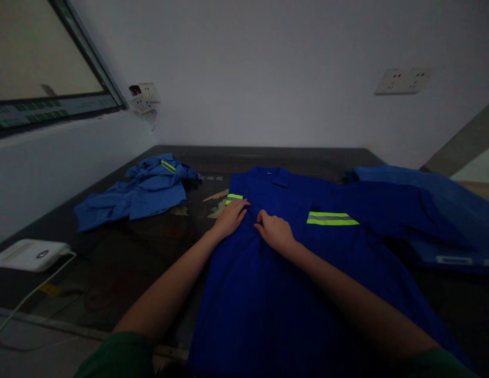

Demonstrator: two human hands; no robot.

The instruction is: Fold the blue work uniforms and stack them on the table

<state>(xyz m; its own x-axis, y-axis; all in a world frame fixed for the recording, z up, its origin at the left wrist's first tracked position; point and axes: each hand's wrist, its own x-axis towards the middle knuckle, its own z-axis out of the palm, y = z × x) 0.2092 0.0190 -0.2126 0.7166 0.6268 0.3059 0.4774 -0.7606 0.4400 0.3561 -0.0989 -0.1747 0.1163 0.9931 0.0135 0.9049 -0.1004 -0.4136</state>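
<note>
A dark blue work jacket (331,283) with yellow-green reflective strips lies spread on the dark table, its collar toward the wall. One sleeve reaches out to the right; the other does not show. My left hand (230,216) rests on the jacket's left side, just below the smaller reflective strip, with its fingers stretched out flat. Close beside it, my right hand (277,231) is at the middle of the jacket's chest. Its fingers are curled, with thumb and forefinger at a crease in the cloth.
A crumpled lighter blue garment (149,186) lies on the table (122,257) at the left. A white device (31,254) with a cable sits near the left edge. More blue cloth (449,210) lies at the right, partly under the sleeve. Wall sockets (402,81) are behind.
</note>
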